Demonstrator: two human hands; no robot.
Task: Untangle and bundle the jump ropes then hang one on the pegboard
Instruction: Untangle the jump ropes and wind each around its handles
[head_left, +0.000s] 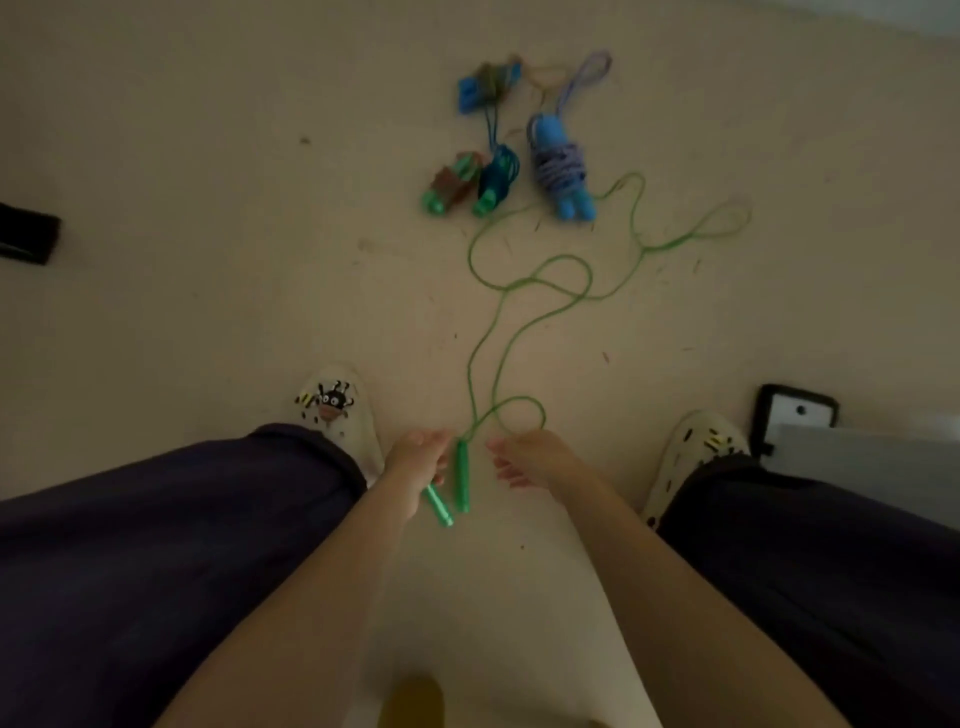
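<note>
On the pale floor (208, 291), between the person's two feet, both hands are low and close together. The left hand (418, 462) has its fingers curled around one green handle (438, 505), which points out below the palm toward the person. The second green handle (462, 475) stands almost upright just beside it, between the two hands; I cannot tell if the left fingers touch it. The right hand (524, 460) is bent inward with curled fingers at the small loop of the green rope (519, 332), but the grip there is not clear, so I cannot tell if it pinches the cord.

The green rope runs away from the hands in loose curves and loops across the floor, up to the other ropes. There, farther from the person, lie the bundled ropes: a blue-handled bundle (560, 166) wrapped with bluish-purple cord, a dark blue and green bundle (496, 179) beside it, a brown and green bundle (452, 184) to the left, and one more blue-handled bundle (485, 85) behind.

The person wears dark trousers (156, 545) and white clogs (337, 405) with small charms. A dark object (26, 234) lies at the left edge.
</note>
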